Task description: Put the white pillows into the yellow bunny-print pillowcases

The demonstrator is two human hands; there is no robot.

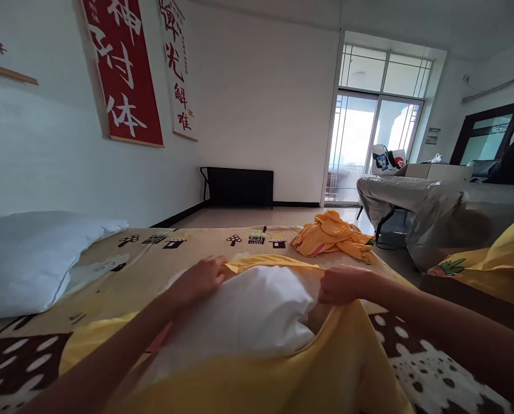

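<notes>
White pillow (248,310), partly within the yellow cover (347,351), lies between left hand (205,279) and right hand (341,284), both curled closed on the cover's edge, neither clearly nearer.

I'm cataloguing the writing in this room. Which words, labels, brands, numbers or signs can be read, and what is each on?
"神附体": red scroll.
"光解难": white scroll; the character above is unclear.
"牌", apparently: hanging at far left.
Too small or blurred: small writing on both scrolls, the notice beside the glass door, any lettering on the printed bag.
</notes>
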